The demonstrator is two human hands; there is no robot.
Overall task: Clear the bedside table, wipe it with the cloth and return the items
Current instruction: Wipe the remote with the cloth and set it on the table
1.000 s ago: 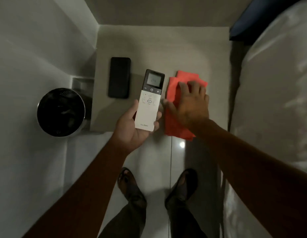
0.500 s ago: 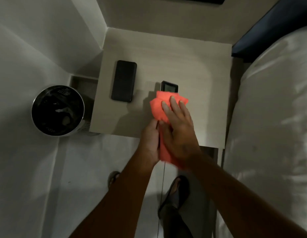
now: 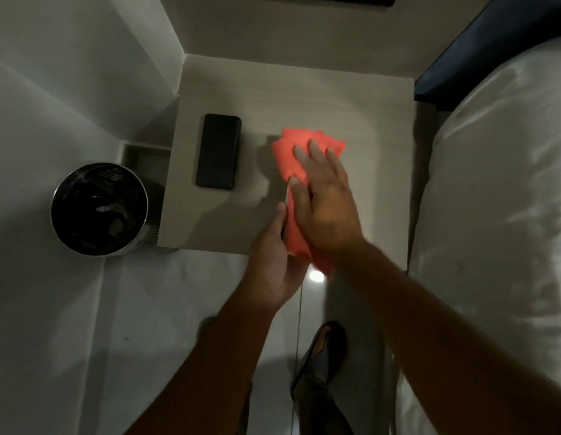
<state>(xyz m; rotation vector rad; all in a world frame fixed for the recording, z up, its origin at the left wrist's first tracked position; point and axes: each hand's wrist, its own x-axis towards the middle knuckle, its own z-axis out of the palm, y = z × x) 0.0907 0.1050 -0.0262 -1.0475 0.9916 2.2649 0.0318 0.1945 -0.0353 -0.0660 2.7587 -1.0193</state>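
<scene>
The beige bedside table carries a black phone lying flat at its left side. My left hand holds the white remote over the table's front edge; only a thin white strip of the remote shows. The orange cloth is draped over the remote and covers its screen. My right hand lies flat on the cloth, fingers spread, pressing it against the remote.
A round metal bin with a dark liner stands on the floor left of the table. The white bed runs along the right. Walls close in behind and to the left. My feet are on the tiled floor below.
The cloth left the table top and went onto the remote in my left hand. It has since slid up over the remote's screen, which showed half a second ago.
</scene>
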